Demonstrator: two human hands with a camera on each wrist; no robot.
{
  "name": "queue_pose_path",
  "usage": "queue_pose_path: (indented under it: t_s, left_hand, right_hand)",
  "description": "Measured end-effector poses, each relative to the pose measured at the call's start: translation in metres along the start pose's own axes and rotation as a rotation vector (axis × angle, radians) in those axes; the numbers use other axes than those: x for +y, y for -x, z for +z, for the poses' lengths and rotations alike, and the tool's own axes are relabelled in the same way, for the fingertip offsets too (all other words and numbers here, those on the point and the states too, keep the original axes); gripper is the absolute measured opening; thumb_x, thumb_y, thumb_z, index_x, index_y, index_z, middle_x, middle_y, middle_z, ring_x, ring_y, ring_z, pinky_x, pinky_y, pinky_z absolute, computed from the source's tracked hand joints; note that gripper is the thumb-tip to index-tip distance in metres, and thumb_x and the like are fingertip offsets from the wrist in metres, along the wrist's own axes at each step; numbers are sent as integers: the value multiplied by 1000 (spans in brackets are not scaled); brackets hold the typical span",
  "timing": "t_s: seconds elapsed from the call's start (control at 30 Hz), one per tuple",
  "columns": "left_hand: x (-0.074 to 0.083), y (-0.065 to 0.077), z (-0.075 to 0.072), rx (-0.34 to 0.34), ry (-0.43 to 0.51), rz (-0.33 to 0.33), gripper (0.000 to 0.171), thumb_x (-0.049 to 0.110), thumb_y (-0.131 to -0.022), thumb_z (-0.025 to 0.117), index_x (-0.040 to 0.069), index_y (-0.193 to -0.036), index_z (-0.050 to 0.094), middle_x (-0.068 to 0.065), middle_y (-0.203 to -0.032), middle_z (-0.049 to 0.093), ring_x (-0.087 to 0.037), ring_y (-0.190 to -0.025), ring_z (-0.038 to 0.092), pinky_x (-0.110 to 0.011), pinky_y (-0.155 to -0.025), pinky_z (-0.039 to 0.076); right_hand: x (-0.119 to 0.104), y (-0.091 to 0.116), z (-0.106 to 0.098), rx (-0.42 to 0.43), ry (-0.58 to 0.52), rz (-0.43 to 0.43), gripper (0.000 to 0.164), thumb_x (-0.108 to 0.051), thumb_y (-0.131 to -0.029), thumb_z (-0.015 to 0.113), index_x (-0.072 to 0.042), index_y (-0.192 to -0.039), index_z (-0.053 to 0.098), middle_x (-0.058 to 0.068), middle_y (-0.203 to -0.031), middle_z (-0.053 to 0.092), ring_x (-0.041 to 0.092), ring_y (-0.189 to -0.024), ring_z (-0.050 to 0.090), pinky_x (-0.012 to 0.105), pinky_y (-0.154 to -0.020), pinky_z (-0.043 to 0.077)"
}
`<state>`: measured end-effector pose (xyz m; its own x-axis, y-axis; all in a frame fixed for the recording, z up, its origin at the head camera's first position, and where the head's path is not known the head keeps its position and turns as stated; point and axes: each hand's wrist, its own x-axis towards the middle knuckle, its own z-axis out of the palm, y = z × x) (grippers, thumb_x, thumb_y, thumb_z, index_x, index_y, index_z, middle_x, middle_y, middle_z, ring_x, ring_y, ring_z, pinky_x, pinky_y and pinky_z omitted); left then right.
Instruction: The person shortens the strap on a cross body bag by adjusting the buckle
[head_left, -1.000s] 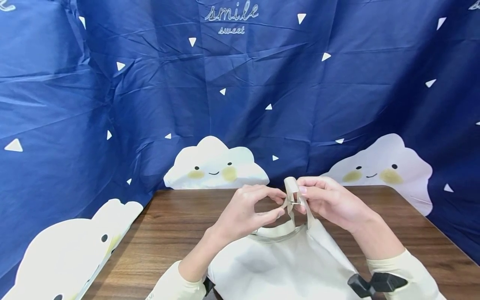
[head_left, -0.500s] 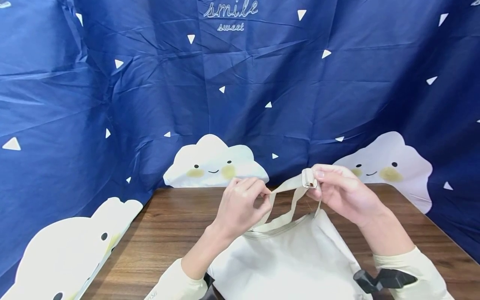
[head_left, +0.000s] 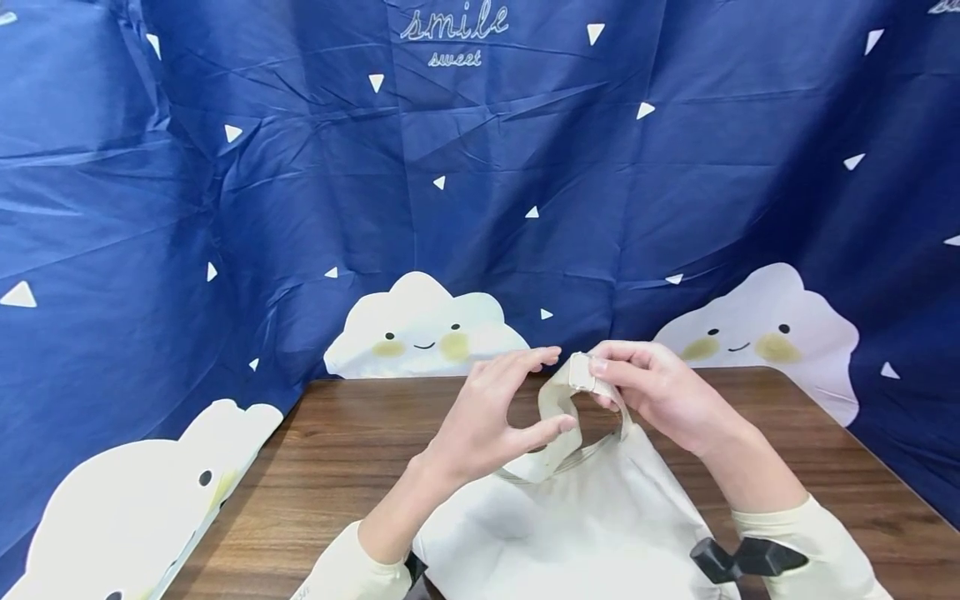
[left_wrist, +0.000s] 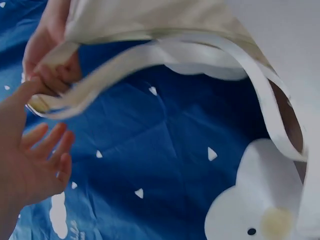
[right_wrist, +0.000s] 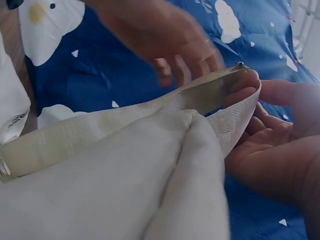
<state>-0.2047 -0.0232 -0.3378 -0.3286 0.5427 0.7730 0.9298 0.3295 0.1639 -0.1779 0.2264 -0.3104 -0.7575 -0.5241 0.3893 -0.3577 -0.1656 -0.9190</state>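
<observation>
A white cloth bag point(head_left: 577, 533) sits at the near side of the table, its webbing strap point(head_left: 553, 398) raised in a loop above the opening. My right hand point(head_left: 663, 398) pinches the strap beside its buckle point(head_left: 581, 372), thumb on the near side. Just left of the loop, my left hand point(head_left: 487, 421) has its fingers extended and thumb spread, holding nothing. In the right wrist view the strap point(right_wrist: 90, 130) runs along the bag's edge to my right hand point(right_wrist: 280, 135). The left wrist view shows the strap point(left_wrist: 120, 65) slack and the left hand point(left_wrist: 37, 165) apart from it.
The brown wooden table point(head_left: 337, 450) extends to both sides of the bag. Behind it hangs a blue curtain point(head_left: 480, 225) with white triangles and smiling clouds. Black wrist mounts point(head_left: 750, 558) sit on the sleeves.
My left hand, which pinched the strap and drew it leftward half a second ago, has let go and spread. My right hand has shifted left with the buckle, and the strap has slackened.
</observation>
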Motion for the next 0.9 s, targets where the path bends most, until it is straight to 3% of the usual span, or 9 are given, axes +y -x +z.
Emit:
queue_pose_path:
  t_s: [0.1,0.2,0.3,0.43,0.6,0.9]
  left_hand:
    - [7,-1,-3,15,88,5,66,35,-88,82,15,-145,54,4,-136,61,-8,-126,53,-40,-102,39]
    - [10,-3,-5,58,134,37,56,26,-88,83,11,-137,62,3,-128,65,-10,-120,58,-36,-101,42]
    - [9,-3,-7,90,218,40,47,19,-86,85,9,-128,67,3,-119,68,-10,-109,61,-31,-95,47]
    - [10,-3,-10,78,322,5,43,16,-83,86,11,-122,68,5,-114,66,-8,-101,59,-27,-86,50]
    - [10,-2,-11,47,326,4,44,17,-82,86,12,-121,68,6,-113,65,-7,-103,58,-27,-88,50]
    - [13,-4,-14,21,291,46,40,16,-81,86,11,-116,69,6,-109,65,-6,-102,58,-25,-88,50]
  right_hand:
    - [1,-2,8,-16,54,36,17,-6,-106,50,1,-100,64,5,-78,59,19,-70,53,30,-62,45]
    - [2,-2,11,-38,87,65,17,-8,-106,52,4,-107,65,8,-83,64,18,-74,57,30,-64,49]
    - [0,0,8,-61,142,88,18,-9,-106,54,3,-111,67,9,-84,65,19,-75,59,31,-66,50]
    - [-1,3,1,-78,221,104,16,-7,-103,57,0,-110,70,6,-77,61,19,-67,55,34,-58,45]
    - [-1,4,-1,-65,255,105,13,-7,-101,62,-2,-107,72,5,-72,58,20,-61,51,34,-53,41]
    - [-2,4,4,-65,271,101,12,-6,-100,63,-3,-105,73,5,-78,63,18,-71,59,33,-63,48]
